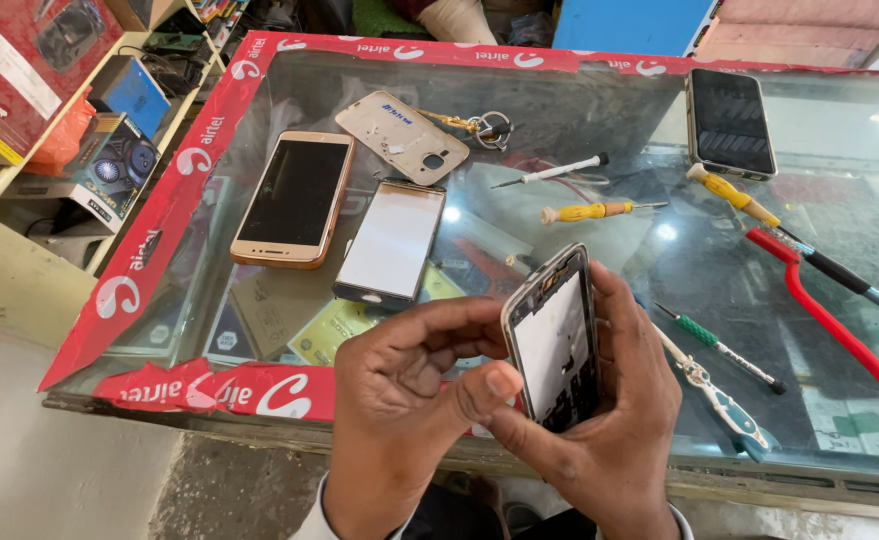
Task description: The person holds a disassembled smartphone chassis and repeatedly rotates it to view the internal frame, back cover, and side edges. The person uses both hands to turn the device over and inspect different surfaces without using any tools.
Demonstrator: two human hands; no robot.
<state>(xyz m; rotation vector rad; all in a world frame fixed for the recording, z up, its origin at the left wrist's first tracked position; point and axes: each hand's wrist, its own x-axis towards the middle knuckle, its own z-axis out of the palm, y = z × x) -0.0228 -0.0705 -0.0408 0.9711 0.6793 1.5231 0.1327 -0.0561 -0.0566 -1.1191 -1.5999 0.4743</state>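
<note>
- Standing under and beyond both hands: a red-bordered glass counter top [185, 160], hard enough to be cracking any part slipping from the grip, judging by the height.
- Lying beyond the left hand: a gold smartphone with a dark screen [295, 198], a detached screen panel with a pale face [392, 242] and a beige plastic back cover [403, 137], all close enough to be getting knocked by a dropped piece.
- Being held upright between both hands, above the near edge: an opened phone frame with a bare metal inner face [555, 340]; thin and stripped, so likely bending or shedding small parts under too much thumb pressure.
- Left hand [400, 400] curling nearly closed, thumb pressing the frame's lower edge; a slip there risking a scratch inside.
- Right hand [610, 420] wrapping around the frame's back, fingers closed on its far side.
- Lying just right of the right hand: a green-handled screwdriver [720, 348] and a blue-patterned tool [725, 405], possibly rolling if bumped.
- Lying beyond the right hand: a yellow-handled screwdriver [592, 211].
</note>
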